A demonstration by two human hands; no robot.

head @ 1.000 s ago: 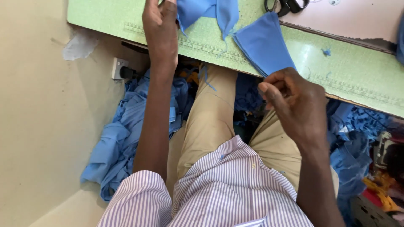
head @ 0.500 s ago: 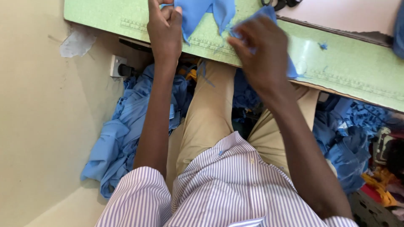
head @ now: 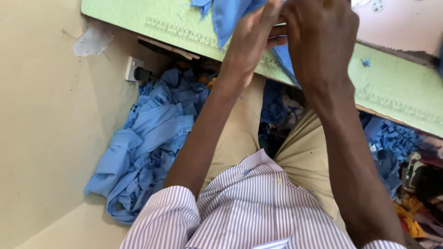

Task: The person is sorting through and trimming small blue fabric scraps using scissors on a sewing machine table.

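Both of my hands meet at the near edge of a green table [head: 397, 97] that has a printed ruler strip along it. My left hand [head: 251, 37] pinches a piece of blue cloth [head: 228, 16] that lies on the table top. My right hand [head: 320, 39] is closed over the same blue cloth just to the right, its fingers hidden behind the hand. A fold of the cloth hangs over the table edge between the hands.
A heap of blue fabric [head: 147, 143] lies on the floor to the left of my legs, below a wall socket [head: 134, 69] with a plug. More blue scraps [head: 392, 147] and coloured bits lie on the right. A beige wall is at the left.
My right hand rose from my lap to the table and closed on the blue cloth beside my left hand. The view has shifted closer to the table edge.
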